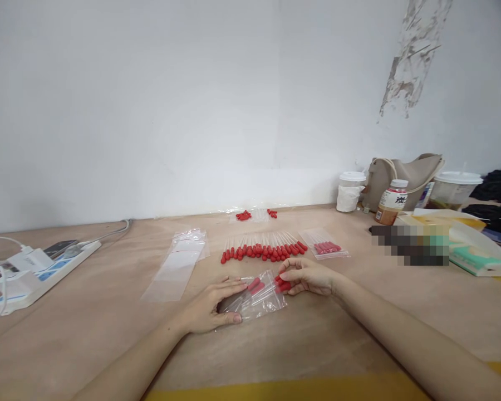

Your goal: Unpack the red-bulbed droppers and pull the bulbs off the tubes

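Observation:
My left hand (212,307) lies on a clear plastic bag (262,303) on the wooden table (108,328), fingers and thumb pinching the bag's left end. My right hand (307,275) is closed on a small bunch of red-capped droppers (282,285) whose glass ends reach into the bag's mouth. A couple of red caps (255,286) show inside the bag. Just beyond the hands lies a row of several more red-capped droppers (264,249).
Empty clear bags (179,262) lie to the left; a filled bag (325,247) lies right of the row; loose red caps (244,215) sit by the wall. A power strip (37,273) with chargers is far left. Cups, a bottle (391,201), a bag and boxes crowd the right.

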Available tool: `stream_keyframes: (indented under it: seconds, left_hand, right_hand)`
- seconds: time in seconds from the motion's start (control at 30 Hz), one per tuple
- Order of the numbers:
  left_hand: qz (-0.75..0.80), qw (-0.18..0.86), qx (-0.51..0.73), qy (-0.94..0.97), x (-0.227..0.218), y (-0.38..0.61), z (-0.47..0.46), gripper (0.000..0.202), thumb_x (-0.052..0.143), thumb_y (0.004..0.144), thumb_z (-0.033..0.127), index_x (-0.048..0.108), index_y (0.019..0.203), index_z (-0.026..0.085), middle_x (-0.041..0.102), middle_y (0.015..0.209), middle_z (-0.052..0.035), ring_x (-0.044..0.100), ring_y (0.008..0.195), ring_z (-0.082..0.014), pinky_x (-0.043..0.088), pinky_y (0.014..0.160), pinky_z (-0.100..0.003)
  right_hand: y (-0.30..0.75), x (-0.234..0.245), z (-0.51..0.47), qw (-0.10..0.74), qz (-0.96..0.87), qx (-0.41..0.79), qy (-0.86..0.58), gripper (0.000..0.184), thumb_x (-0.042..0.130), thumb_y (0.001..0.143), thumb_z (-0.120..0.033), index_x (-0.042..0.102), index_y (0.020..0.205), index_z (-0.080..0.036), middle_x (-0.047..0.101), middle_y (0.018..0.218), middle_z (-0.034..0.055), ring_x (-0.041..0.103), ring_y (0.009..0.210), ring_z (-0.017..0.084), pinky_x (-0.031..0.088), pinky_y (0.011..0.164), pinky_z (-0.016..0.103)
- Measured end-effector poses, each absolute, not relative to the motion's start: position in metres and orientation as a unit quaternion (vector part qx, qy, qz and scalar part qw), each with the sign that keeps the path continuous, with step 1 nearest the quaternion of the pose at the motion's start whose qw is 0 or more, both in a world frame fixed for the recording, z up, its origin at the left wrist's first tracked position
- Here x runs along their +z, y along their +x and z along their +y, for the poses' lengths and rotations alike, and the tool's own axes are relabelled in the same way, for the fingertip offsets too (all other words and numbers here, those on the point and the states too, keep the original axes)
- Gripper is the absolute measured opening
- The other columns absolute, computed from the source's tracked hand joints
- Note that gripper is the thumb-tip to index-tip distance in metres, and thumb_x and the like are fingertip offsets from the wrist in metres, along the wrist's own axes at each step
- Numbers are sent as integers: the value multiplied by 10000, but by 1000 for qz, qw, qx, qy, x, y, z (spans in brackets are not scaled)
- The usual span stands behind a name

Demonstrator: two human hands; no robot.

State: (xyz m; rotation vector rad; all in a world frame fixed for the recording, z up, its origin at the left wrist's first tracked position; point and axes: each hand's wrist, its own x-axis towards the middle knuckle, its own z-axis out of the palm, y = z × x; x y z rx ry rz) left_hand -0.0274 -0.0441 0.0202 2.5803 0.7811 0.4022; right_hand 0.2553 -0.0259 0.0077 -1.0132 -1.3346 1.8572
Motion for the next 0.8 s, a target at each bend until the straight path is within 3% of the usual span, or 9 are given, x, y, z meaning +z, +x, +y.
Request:
stream_keyframes:
  seconds: [0.2, 0.47, 0.63, 0.73, 0.8]
  left_hand:
    - [284, 199, 139, 928, 23, -26, -45, 607, 552, 775, 433, 319, 1317, 294, 394, 1344, -23, 357, 1224, -238, 246, 1031, -427]
    - [292, 185, 125, 930, 25, -38, -42, 593, 556, 773, 424, 342, 1307, 279, 387, 1348, -32, 360, 1226, -232, 267, 1026, -413]
    - [289, 183, 129, 931, 24, -40, -41, 585, 549, 778, 419, 341, 1307, 282, 390, 1346, -32, 357, 1227, -234, 262, 1027, -424]
    - [293, 182, 129, 930, 27, -38, -44, 593, 541, 783, 416, 318, 1318, 288, 388, 1348, -29, 339, 1235, -243, 269, 1019, -437]
    - [291, 185, 128, 930, 29, -37, -45, 599, 538, 786, 410, 305, 1324, 289, 384, 1351, -26, 328, 1241, -244, 266, 1020, -439]
  right_hand:
    - [261, 11, -22, 337, -466, 687, -445, 318, 753, 552, -178, 522, 765, -134, 602, 686, -1, 624, 644, 128, 509, 537, 212]
    - [280, 20, -17, 318, -445, 700, -459, 357, 760, 533, -143, 533, 808, -139, 617, 796, 27, 629, 744, 146, 511, 633, 247]
    - [282, 23, -16, 329, -484, 660, -472, 347, 771, 523, -191, 550, 786, -138, 636, 755, 31, 626, 704, 145, 511, 585, 241]
    - [305, 43, -11, 378, -541, 582, -475, 327, 763, 540, -237, 562, 781, -145, 649, 736, 45, 628, 686, 151, 490, 545, 218]
    - [321, 58, -6, 459, -557, 492, -487, 339, 751, 554, -273, 554, 806, -163, 652, 741, 45, 623, 663, 152, 489, 546, 237]
